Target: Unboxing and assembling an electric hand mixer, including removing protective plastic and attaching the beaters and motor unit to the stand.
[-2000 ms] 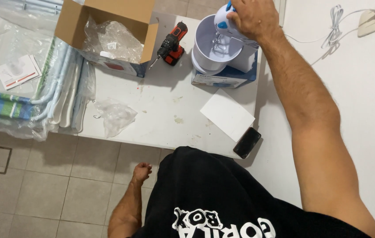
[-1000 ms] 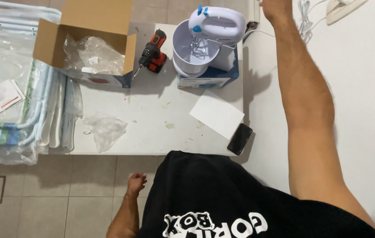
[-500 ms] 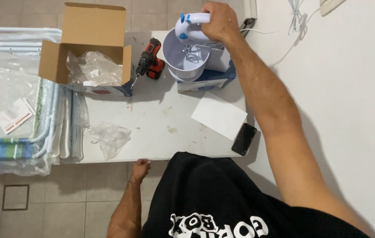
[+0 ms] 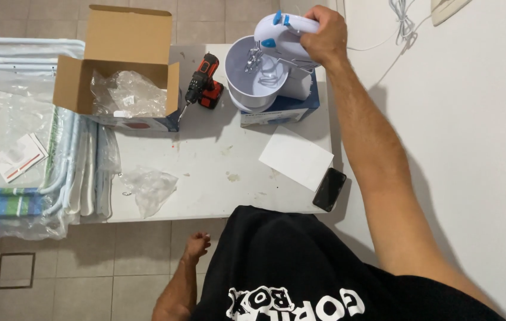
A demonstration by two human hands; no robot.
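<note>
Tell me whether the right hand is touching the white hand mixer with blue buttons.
Touching. The head view shows the right hand wrapped around the handle of the white hand mixer with blue buttons, with no gap between fingers and handle, above the white round bowl.

we see a white hand mixer with blue buttons, tilted with its two metal beaters pointing down into a white mixing bowl. the bowl stands upright on a blue box near the far right corner of the white table, just beside the table's right edge.
</note>
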